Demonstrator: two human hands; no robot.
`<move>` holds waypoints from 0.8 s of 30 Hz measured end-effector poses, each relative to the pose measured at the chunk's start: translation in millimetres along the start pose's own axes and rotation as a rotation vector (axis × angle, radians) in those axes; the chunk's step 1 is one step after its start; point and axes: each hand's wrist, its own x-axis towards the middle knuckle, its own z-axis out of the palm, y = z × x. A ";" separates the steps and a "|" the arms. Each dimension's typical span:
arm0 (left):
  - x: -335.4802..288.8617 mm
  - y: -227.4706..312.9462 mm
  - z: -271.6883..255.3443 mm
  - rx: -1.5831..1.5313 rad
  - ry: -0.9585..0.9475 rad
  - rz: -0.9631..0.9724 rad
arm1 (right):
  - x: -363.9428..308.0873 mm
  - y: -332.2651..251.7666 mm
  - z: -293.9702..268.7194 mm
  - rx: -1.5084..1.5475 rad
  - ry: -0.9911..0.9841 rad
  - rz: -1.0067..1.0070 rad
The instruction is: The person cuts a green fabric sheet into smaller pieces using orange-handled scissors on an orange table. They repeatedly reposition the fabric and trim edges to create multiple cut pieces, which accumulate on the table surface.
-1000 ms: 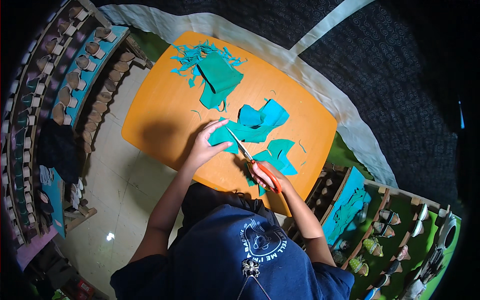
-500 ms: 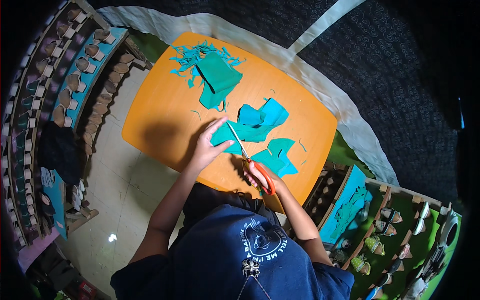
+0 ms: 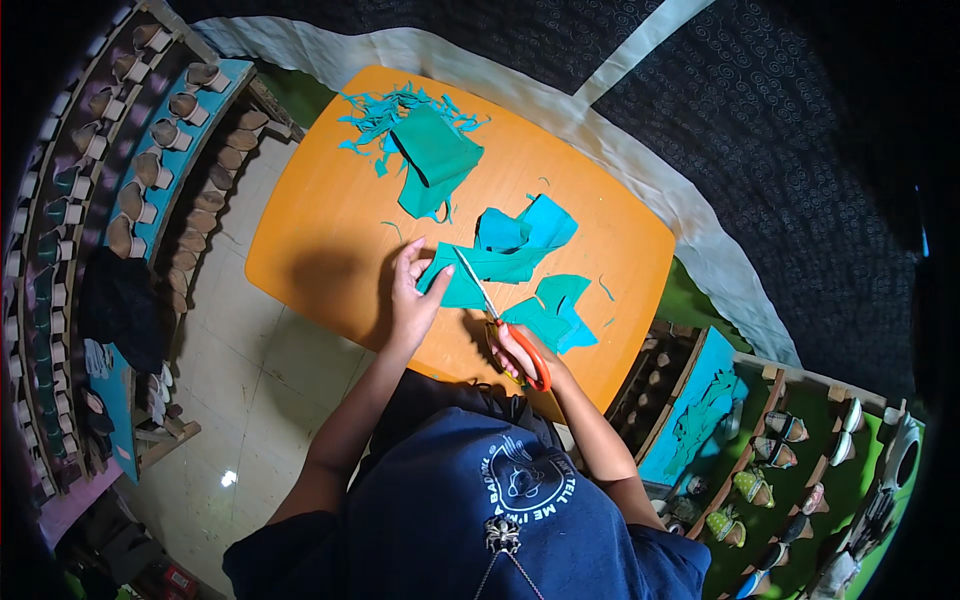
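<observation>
My left hand (image 3: pixel 415 295) pinches the left end of a green sheet (image 3: pixel 508 265) between thumb and fingers, just above the orange table. In my right hand (image 3: pixel 513 352) is a pair of scissors (image 3: pixel 535 362) with orange handles, its blades lying across the sheet close to my left thumb. What the sheet is made of I cannot tell. Right of the scissors lie several cut green pieces (image 3: pixel 562 292). A folded blue-green piece (image 3: pixel 548 225) sits behind the sheet. Farther back, a larger folded green piece (image 3: pixel 437 145) rests against a heap of thin green offcuts (image 3: pixel 375 118).
The orange table (image 3: pixel 320 205) has rounded corners. Racks of shoe lasts (image 3: pixel 150 165) stand along the left. At the lower right, a rack holds finished shoes (image 3: pixel 752 488), beside a blue board (image 3: pixel 690 425) with green scraps. A dark patterned cloth (image 3: pixel 740 130) hangs behind the table.
My left hand has shifted slightly left and down, and its fingers have curled in closer around the sheet's end. The scissors in my right hand have hardly moved.
</observation>
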 end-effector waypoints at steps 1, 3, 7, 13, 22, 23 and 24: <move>0.0 2.9 -0.3 -0.010 -0.003 -0.028 | -0.5 -0.2 -0.1 -0.009 0.002 0.008; 0.1 7.1 -0.5 -0.029 -0.006 -0.065 | -1.6 -1.5 0.6 -0.020 0.007 0.013; 1.4 13.0 0.5 -0.081 -0.022 -0.121 | -2.5 0.6 5.0 0.024 0.024 -0.001; -1.2 16.4 6.2 -0.136 -0.030 -0.177 | 8.5 3.7 12.5 0.209 0.019 0.021; -0.1 14.2 4.2 -0.173 -0.037 -0.236 | 9.2 2.0 17.2 0.148 0.064 -0.002; 0.1 12.8 3.9 -0.174 -0.041 -0.235 | 9.0 2.1 18.0 0.157 0.066 -0.008; 0.1 13.6 4.2 -0.176 -0.041 -0.239 | 8.8 2.5 18.4 0.149 0.073 -0.008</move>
